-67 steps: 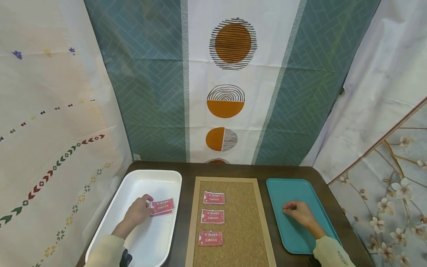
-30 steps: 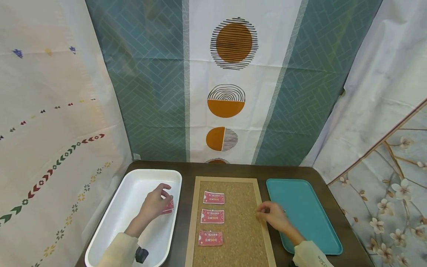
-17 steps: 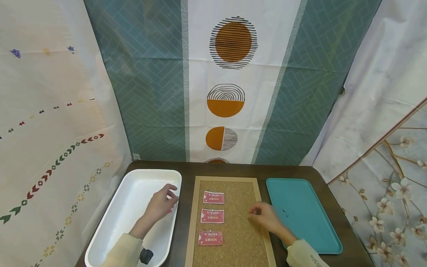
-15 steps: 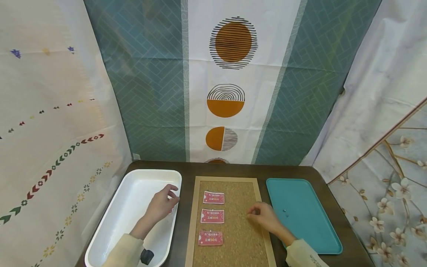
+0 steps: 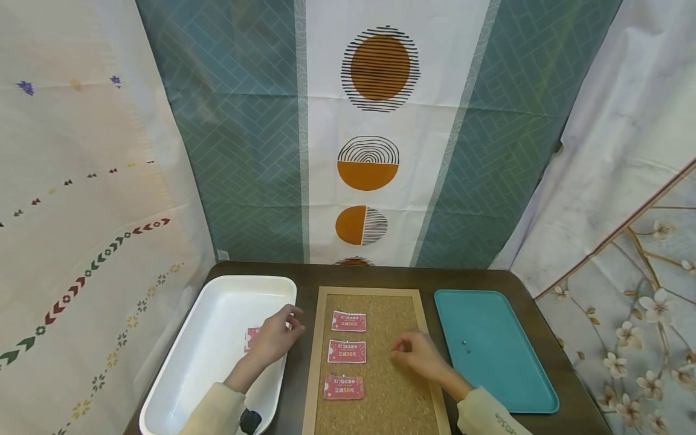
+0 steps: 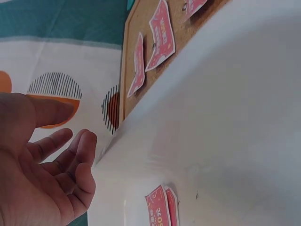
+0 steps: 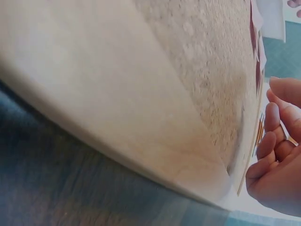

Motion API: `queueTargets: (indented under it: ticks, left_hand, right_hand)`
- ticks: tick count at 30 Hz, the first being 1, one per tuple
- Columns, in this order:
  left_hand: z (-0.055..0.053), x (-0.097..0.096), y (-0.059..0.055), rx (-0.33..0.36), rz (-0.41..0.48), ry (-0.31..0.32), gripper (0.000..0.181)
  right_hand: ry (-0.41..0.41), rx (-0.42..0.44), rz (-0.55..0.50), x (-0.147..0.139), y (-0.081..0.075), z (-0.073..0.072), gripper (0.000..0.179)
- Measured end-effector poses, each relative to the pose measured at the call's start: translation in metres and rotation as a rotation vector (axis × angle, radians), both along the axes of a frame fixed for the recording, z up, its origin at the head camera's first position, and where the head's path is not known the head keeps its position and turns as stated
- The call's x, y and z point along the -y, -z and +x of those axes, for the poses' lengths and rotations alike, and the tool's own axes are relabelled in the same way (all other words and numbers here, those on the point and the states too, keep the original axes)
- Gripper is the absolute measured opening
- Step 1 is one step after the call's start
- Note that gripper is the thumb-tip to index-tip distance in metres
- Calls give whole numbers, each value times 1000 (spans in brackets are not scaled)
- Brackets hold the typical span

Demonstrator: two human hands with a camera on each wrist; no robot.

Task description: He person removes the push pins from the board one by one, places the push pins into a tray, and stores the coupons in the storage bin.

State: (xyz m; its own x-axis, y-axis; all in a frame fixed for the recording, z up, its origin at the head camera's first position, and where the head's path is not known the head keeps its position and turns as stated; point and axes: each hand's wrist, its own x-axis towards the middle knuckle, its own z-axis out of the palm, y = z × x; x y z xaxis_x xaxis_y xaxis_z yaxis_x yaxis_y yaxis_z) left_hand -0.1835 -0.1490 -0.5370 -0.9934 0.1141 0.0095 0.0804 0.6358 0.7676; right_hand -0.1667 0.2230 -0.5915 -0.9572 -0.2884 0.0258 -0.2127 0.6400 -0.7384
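My left hand [image 5: 277,335] hovers over the right rim of the white tray [image 5: 190,362], its fingers loosely bent. In the left wrist view, thumb and fingers stand apart with nothing between them. Overlapping red coupons [image 6: 159,207] lie in the tray, partly hidden by this hand in the head view. Over the right half of the corkboard [image 5: 394,399] is my right hand [image 5: 421,356], fingers curled and thumb tip against the index finger. I cannot tell whether something small is pinched there. Three red coupons [image 5: 347,351] hang in a column on the board's left half.
To the right lies a teal tray [image 5: 505,362] with small shiny pins [image 5: 466,346] near its left side. Tray, board and white tray stand side by side on a dark wooden table [image 5: 380,273]. Patterned curtains [image 5: 250,151] enclose the table.
My left hand has moved right, across the tray coupons to the rim, uncovering their left end. My right hand has travelled left from the teal tray to over the corkboard. The pinned coupons have stayed put.
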Motion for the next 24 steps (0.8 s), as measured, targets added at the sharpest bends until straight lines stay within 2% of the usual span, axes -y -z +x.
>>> queueTargets:
  ticks: [10, 17, 24]
  left_hand:
    - [5, -4, 2, -9, 7, 5, 32]
    - [6, -13, 1, -55, -5, 13, 32]
    - [12, -24, 1, -20, -7, 42, 32]
  right_hand:
    - [-86, 6, -54, 16, 1, 4, 3]
    - [-107, 31, -94, 32, -2, 7, 4]
    - [-112, 57, -97, 42, 1, 8, 4]
